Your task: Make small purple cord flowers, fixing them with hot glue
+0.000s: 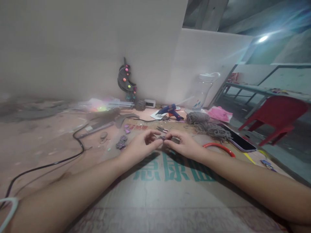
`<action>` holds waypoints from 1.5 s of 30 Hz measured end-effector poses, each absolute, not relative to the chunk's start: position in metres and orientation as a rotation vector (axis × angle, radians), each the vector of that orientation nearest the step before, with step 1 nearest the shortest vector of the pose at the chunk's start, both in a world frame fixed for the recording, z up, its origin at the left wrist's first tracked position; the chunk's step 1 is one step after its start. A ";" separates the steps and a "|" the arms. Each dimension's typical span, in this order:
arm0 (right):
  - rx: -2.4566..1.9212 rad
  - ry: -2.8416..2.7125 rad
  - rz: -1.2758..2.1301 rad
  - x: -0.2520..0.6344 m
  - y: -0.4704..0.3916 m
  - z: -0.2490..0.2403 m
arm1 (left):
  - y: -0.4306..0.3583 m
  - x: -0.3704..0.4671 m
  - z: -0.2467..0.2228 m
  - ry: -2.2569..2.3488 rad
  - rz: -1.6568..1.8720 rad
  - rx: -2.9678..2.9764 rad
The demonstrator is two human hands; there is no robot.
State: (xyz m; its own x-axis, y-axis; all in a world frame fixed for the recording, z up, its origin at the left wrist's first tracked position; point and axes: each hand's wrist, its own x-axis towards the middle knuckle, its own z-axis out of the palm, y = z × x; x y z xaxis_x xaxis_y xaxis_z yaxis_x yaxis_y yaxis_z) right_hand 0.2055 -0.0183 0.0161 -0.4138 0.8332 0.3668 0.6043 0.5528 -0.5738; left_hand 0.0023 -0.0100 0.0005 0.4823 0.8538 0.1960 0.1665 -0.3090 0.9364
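Observation:
My left hand (145, 142) and my right hand (178, 142) meet over the printed cardboard sheet (150, 191). Between their pinched fingertips is a small grey piece (162, 138), mostly covered by the fingers; it looks like yarn. Just beyond the fingers lie small snips (162, 129). Left of my left hand are grey and purple yarn pieces (121, 142) and a small purple piece (127, 129). A loose heap of grey yarn (211, 130) lies beyond my right hand, with a red ring (220, 148) near my right forearm.
At the back are a blue glue gun (170, 110), a clear jug (202, 90), a small display (150, 103) and a decorated crescent (125, 78). A phone (239, 139) lies at right. A black cable (60, 161) crosses the left side. A red chair (277, 116) stands beyond.

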 end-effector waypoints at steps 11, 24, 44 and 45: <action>-1.182 -2.166 0.492 0.207 -0.015 0.016 | -0.007 0.000 -0.003 0.996 0.909 1.814; -1.199 -2.282 0.259 0.212 -0.023 0.034 | -0.003 -0.002 0.002 1.042 1.008 1.823; -1.782 -2.034 0.258 0.275 0.081 0.059 | -0.002 -0.004 0.000 1.116 0.987 1.774; -1.801 -2.032 0.268 0.271 0.090 0.057 | -0.002 -0.004 0.000 1.115 0.991 1.777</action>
State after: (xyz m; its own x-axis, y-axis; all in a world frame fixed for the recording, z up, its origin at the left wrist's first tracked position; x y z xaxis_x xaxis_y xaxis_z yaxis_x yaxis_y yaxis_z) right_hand 0.2714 0.0896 0.0570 -0.0811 0.9813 0.1748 0.9024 0.1468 -0.4052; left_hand -0.0040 -0.0019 -0.0002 0.3054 0.9314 0.1980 0.3062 -0.2930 0.9058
